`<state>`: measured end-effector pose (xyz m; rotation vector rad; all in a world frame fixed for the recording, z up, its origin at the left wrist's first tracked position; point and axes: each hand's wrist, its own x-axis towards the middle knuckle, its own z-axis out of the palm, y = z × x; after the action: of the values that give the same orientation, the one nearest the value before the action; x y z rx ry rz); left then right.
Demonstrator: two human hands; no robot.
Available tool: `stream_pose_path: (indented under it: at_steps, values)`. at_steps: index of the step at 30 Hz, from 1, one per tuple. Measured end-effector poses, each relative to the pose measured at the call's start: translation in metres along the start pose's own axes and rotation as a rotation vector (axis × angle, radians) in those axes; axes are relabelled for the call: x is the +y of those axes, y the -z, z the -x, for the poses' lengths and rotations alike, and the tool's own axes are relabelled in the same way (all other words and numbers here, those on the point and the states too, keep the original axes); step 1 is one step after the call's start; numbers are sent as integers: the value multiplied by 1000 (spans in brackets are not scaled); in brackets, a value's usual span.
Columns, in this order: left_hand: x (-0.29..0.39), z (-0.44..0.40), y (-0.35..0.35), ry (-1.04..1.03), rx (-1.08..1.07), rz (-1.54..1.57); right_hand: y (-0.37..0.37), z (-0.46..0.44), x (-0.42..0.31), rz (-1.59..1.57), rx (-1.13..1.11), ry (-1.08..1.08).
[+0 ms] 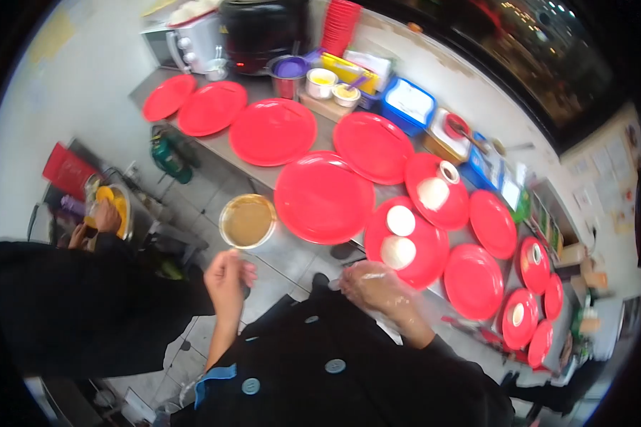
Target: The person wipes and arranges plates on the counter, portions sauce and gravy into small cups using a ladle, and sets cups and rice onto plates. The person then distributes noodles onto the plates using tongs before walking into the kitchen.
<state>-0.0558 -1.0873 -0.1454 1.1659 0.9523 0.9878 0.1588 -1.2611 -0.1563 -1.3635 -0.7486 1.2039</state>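
My left hand (228, 277) is just below a tub of brown sauce (248, 221), its fingers loosely curled, with nothing visible in them. Clear, loose plastic covers my right hand (383, 290), whose blurred fingers are bent together. It is nearest to a red plate (424, 245) at the counter's front edge, which carries a white round mound (398, 252) and a white disc (400, 220). Another red plate (449, 210) behind it holds a white mound (432, 193) and a small cup (448, 171). A bare large red plate (324, 198) lies to the left.
More red plates (273, 133) line the counter. Behind them are a black appliance (263, 35), white tubs (322, 83), a blue container (408, 105) and stacked red plates (340, 27). At left, a person in black (71, 306) works with their hands near a yellow item.
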Motion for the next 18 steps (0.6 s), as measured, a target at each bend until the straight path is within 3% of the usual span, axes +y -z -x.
stream_pose_path:
  at_steps: [2, 3, 6, 8, 18]
  values:
    - [1, -6, -4, -17, -9, 3, 48, 5, 16, 1324, -99, 60]
    - [4, -9, -9, -19, -6, -11, 64, 18, 9, 1317, -79, 41]
    - [5, -21, -20, -8, 0, -24, 94, 48, -11, 1197, 334, 7]
    - [5, -29, -29, -11, -7, -20, 112, 56, -13, 1216, 437, -53]
    - [5, -36, -51, 0, 25, -30, 164, 32, -9, 1239, 528, -74]
